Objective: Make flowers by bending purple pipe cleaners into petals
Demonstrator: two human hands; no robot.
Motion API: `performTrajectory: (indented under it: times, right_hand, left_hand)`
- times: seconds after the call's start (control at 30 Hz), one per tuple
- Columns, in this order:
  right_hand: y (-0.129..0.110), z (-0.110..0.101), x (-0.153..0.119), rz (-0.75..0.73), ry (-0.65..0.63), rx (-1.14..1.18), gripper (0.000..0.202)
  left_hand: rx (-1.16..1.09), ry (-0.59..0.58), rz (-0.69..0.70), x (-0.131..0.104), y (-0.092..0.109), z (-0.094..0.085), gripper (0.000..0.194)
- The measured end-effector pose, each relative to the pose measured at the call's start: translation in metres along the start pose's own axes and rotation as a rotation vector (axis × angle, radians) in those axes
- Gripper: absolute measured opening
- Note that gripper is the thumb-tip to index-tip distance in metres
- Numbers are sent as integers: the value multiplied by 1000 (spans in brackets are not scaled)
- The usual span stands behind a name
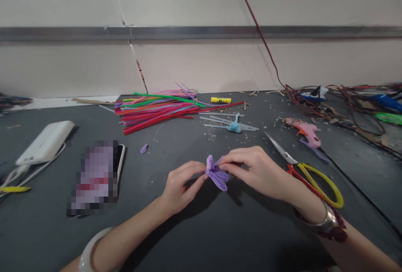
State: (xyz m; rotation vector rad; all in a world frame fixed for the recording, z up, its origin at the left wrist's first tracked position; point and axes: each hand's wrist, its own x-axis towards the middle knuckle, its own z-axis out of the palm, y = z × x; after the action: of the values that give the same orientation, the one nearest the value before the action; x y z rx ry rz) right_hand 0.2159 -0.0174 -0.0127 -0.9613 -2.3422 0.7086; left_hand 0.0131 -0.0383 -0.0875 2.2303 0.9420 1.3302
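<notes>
A purple fuzzy flower (pixel 217 175) with several looped petals is held above the dark table, between both hands. My left hand (pixel 184 184) pinches its base at the left side with thumb and index finger. From the right, my right hand (pixel 257 171) pinches a petal near the flower's middle between thumb and fingers. A small light-blue pipe-cleaner piece (pixel 234 126) lies on clear glue sticks (pixel 216 120) beyond the hands. One small purple loop (pixel 144 149) rests on the table to the left.
Colourful pipe cleaners (pixel 160 110) and a yellow tube (pixel 220 100) lie at the back. Scissors (pixel 317 180) sit beside my right forearm, near a pink glue gun (pixel 306 131) and tangled cables (pixel 345 117). On the left are a phone (pixel 97 175) and a white power bank (pixel 45 142).
</notes>
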Motion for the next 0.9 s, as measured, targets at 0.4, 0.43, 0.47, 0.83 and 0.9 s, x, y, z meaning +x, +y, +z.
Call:
performTrajectory:
  times: [0.4, 0.43, 0.47, 0.83, 0.9]
  right_hand:
    - [-8, 7, 8, -4, -9, -62, 15]
    - [-9, 8, 8, 0, 5, -66, 16]
    - [-10, 9, 8, 4, 19, -69, 16]
    - [-16, 20, 4, 5, 23, -137, 20]
    - [-16, 21, 3, 7, 11, -141, 20]
  left_hand:
    - [-41, -6, -18, -2, -1, 0, 24]
    - [-39, -2, -21, -2, -1, 0, 23]
    - [-35, 1, -22, -2, -1, 0, 23]
    - [25, 12, 26, -3, 2, 0, 23]
    - [27, 16, 34, -3, 2, 0, 23]
